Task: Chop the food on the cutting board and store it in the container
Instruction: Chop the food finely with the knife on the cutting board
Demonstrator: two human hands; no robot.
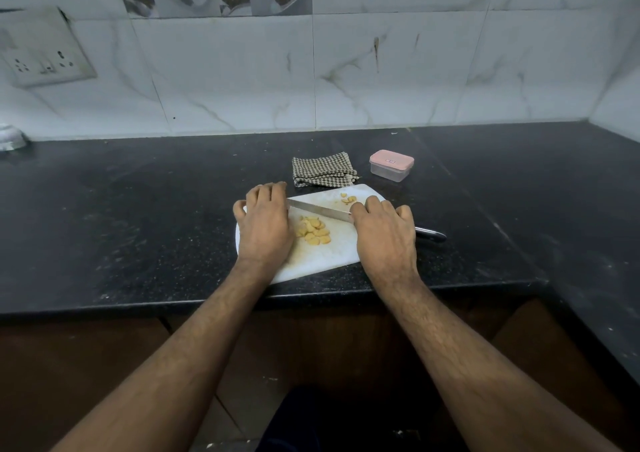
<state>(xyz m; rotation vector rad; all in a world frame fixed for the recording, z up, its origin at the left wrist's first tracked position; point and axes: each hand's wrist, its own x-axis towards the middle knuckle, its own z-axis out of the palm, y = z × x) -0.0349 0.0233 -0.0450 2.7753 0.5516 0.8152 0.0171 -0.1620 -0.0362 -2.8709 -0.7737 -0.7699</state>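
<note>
right hand (pixel 382 230) grips the black-handled steel knife (pixel 320 210); left hand (pixel 265 221) presses flat on its tip. pale yellow food slices (pixel 313 232) lie on the white plastic cutting board (pixel 325 257). pink-lidded clear container (pixel 391 165) sits closed on the black bench (pixel 138 209) behind.

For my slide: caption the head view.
Right hand holds knife over yellow pieces on cutting board; container closed.

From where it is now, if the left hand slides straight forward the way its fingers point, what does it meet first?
Probably the cloth. The left hand points away toward the wall, its fingers at the board far edge, and the cloth lies just beyond, slightly right; depth is unclear.
</note>
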